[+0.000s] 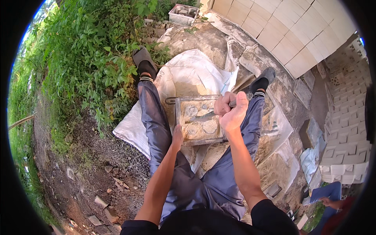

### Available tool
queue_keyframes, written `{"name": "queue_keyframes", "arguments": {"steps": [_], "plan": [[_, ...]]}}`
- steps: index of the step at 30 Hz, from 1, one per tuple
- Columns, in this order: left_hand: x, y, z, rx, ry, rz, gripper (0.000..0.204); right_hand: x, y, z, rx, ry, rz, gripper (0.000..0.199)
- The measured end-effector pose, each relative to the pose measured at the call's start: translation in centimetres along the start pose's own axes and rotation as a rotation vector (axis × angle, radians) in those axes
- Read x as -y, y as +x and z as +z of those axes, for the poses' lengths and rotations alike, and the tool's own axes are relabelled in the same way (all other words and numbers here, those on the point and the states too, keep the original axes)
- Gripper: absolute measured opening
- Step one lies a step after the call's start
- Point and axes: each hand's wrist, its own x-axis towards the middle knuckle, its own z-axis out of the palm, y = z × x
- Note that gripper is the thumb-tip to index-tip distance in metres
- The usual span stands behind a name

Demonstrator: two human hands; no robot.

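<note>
Between my legs lies a rectangular frame [178, 111] packed with sand-coloured material [197, 135]. Several round shapes show in its surface, and a metal loop handle [170, 100] sticks out at its far left corner. My left hand [177, 135] grips the frame's near left side; some of its fingers are hidden. Closed round a handle, my right hand [234, 111] holds a trowel [203, 116] above the frame's right part. The pointed metal blade aims left across the middle of the packed surface. Whether the blade touches it, I cannot tell.
White sacking [196, 64] spreads under and beyond the frame, with loose sand on it. Dense green plants [98, 58] stand at left. Pale stacked blocks [280, 27] rise at far right, patterned blocks [344, 149] at right. Another person's hand [327, 201] shows at lower right.
</note>
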Motion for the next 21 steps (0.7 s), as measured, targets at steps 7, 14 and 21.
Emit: {"name": "queue_keyframes", "arguments": {"steps": [7, 14, 21], "plan": [[-0.9, 0.0, 0.7, 0.059, -0.040, -0.018, 0.054, -8.6, -2.4, -0.9, 0.205, -0.313, -0.099, 0.061], [-0.8, -0.2, 0.3, 0.029, 0.036, -0.017, 0.053, 0.2, 1.2, 1.5, 0.015, -0.076, 0.039, 0.062], [0.9, 2.0, 0.0, 0.056, 0.019, -0.009, 0.053, -8.2, -0.4, 0.0, 0.088, -0.221, 0.088, 0.061]]}}
